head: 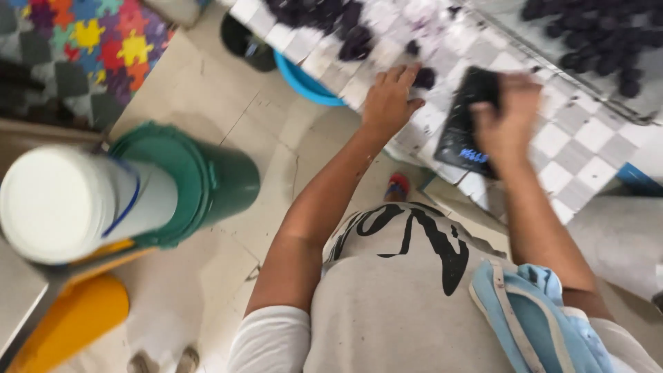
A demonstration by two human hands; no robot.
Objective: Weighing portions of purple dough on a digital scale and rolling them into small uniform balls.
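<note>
Checkered bench [573, 148] up top, stained purple. Left hand [390, 100] lies flat on it, fingers together, tips touching a dark berry [423, 77]. Right hand [507, 114], blurred, grips the far end of a black scale [466, 128] at the bench's near edge. More berries [594, 41] far right; green bucket [207, 179] on the floor, left.

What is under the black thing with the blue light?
The black scale sits on the checkered tablecloth. White and grey squares show around it. The right hand rests on top. What lies directly beneath the scale is covered.
</note>
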